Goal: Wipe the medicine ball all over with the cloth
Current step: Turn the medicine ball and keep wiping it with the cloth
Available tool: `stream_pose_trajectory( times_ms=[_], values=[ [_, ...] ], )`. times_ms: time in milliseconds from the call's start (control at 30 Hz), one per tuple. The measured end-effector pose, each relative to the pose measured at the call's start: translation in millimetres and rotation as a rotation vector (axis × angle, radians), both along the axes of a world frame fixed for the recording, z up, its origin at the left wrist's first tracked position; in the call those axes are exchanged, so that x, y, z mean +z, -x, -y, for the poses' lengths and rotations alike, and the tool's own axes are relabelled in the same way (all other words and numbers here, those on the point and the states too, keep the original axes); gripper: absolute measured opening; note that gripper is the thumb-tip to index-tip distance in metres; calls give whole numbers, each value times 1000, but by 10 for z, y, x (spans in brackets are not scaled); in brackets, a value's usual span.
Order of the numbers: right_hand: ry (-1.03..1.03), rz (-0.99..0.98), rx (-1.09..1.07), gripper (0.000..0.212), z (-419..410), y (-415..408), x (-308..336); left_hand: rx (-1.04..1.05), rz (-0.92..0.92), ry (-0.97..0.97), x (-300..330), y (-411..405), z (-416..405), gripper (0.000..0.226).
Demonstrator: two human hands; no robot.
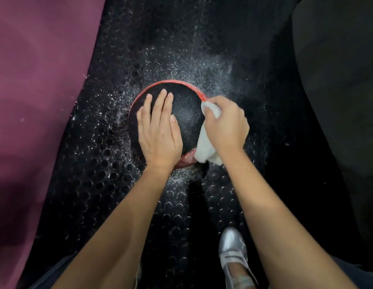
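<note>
A black medicine ball (186,113) with a red band along its edge sits on a black studded floor mat. My left hand (158,130) lies flat on the ball's left side, fingers straight. My right hand (225,124) grips a white cloth (205,148) and holds it against the ball's right side. Part of the cloth hangs down below the hand; the ball's right edge is hidden behind hand and cloth.
White droplets or specks are scattered over the black mat (98,163) around the ball. A maroon surface (31,101) lies along the left. A dark bulky shape (337,90) fills the right side. My silver shoe (233,253) stands near the bottom.
</note>
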State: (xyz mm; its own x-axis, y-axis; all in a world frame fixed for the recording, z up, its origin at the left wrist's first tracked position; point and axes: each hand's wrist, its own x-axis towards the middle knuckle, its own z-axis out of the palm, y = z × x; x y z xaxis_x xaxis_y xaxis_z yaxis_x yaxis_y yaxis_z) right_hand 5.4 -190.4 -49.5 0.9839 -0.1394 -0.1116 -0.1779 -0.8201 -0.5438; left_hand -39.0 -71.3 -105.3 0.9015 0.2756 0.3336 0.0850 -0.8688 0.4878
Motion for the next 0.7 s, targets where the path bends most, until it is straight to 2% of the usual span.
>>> stream_pose_trajectory(
  times_ms=[167,367,500,700],
  values=[
    [-88,35,-51,12,-1,500,-9,-16,2,15,-12,21,-72,49],
    [-22,-27,-33,16,41,30,7,-49,-16,-34,-5,-3,-35,48],
    [-56,15,-56,15,1,351,-35,-73,-35,-40,13,0,-75,48],
    [-96,-78,-72,15,57,578,66,-373,-118,-116,127,-74,-337,49]
  ],
)
